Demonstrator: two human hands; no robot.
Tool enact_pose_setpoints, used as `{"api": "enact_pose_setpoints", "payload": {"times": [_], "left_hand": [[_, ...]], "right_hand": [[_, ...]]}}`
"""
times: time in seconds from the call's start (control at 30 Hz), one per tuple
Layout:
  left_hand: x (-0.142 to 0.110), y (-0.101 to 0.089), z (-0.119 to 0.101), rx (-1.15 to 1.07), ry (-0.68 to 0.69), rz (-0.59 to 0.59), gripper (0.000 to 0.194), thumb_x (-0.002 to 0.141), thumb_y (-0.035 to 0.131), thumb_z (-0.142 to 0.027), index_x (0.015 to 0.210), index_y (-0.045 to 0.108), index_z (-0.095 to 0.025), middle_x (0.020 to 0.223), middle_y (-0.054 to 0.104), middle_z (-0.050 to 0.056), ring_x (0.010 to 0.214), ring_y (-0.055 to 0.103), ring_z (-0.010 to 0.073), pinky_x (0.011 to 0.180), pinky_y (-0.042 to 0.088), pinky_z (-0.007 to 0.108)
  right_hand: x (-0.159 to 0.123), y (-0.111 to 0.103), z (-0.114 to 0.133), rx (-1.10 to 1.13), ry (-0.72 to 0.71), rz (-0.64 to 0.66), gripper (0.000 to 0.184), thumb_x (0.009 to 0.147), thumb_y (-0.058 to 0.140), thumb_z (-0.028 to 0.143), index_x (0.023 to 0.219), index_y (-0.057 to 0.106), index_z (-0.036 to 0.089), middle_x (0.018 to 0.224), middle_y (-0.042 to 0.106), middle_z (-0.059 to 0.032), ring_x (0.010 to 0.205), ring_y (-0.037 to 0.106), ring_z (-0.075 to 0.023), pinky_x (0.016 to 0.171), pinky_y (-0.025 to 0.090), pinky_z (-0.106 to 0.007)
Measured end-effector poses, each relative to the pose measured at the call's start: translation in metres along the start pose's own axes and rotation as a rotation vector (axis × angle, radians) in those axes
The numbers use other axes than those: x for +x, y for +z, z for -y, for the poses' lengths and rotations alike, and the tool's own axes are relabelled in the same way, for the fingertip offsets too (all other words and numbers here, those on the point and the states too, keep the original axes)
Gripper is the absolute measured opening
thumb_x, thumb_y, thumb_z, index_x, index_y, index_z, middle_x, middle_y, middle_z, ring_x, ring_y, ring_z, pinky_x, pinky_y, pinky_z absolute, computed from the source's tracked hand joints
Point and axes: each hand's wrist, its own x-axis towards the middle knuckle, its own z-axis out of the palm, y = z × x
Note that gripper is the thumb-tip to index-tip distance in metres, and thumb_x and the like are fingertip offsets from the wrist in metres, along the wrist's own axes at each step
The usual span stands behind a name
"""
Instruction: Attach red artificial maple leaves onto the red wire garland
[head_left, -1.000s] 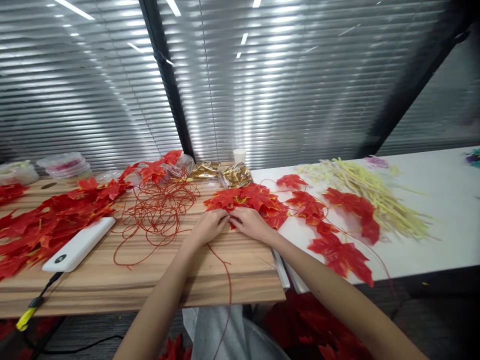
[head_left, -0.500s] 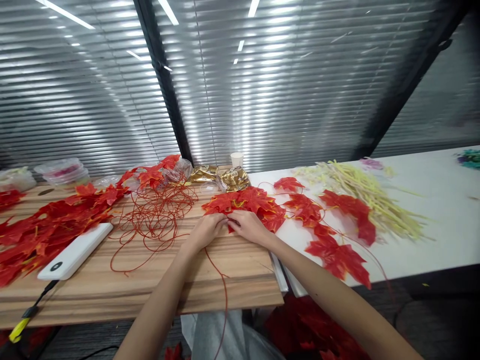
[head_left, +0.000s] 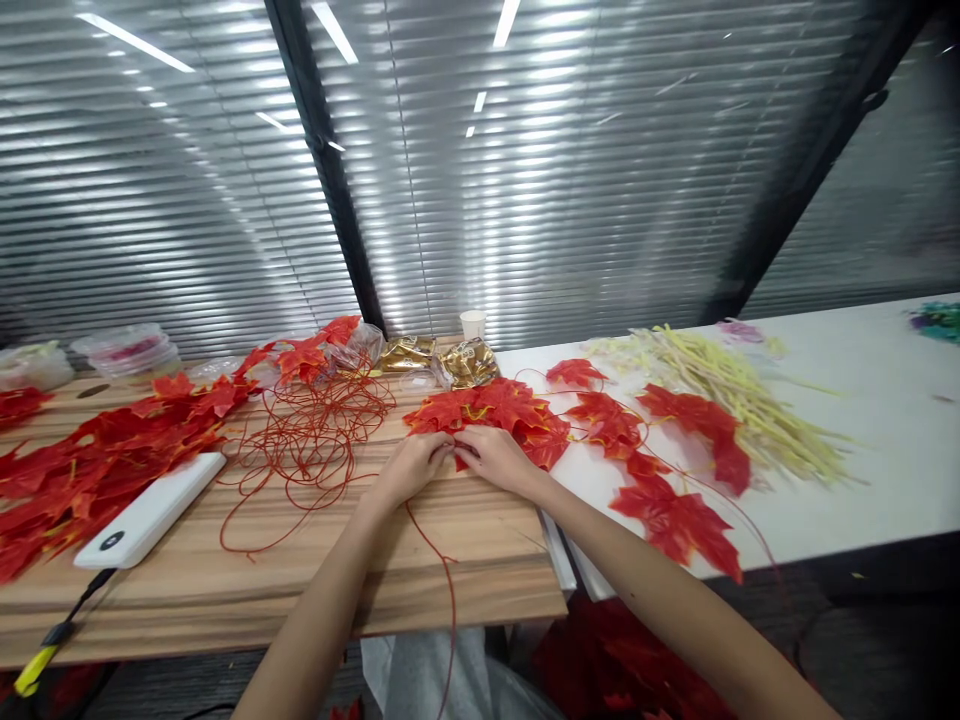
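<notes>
My left hand (head_left: 415, 465) and my right hand (head_left: 487, 455) meet over the wooden tabletop, fingertips pinched together. Both are closed at the near edge of a cluster of red artificial maple leaves (head_left: 510, 408). What sits between the fingertips is too small and hidden to make out. From beneath my left hand a red cord (head_left: 442, 553) runs down over the table's front edge. More cord lies in a loose tangle (head_left: 315, 430) to the left. A string of red leaves (head_left: 675, 515) trails off to the right.
A pile of red leaves (head_left: 135, 430) and a white power bank (head_left: 150, 510) with a cable lie at left. Gold foil packets (head_left: 469, 362) and a paper cup (head_left: 473, 323) stand behind. Yellow-green stems (head_left: 750, 400) lie on the white table (head_left: 892, 450) at right.
The whole view has shifted slightly. My hands stay pinched together in the same place by the leaves, with hardly any movement.
</notes>
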Motion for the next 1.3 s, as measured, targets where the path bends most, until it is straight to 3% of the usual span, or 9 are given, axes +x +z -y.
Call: {"api": "enact_pose_setpoints", "payload": {"times": [1.3], "left_hand": [[-0.0011, -0.0048, -0.0075, 0.07, 0.017, 0.008, 0.02, 0.084, 0.038, -0.021, 0.08, 0.058, -0.017, 0.079, 0.064, 0.005, 0.068, 0.055, 0.0137, 0.061, 0.036, 0.022]], "right_hand": [[0.0006, -0.0027, 0.0037, -0.024, 0.017, 0.025, 0.011, 0.081, 0.049, 0.013, 0.085, 0.059, 0.016, 0.081, 0.059, -0.0034, 0.071, 0.054, -0.0129, 0.064, 0.038, -0.021]]}}
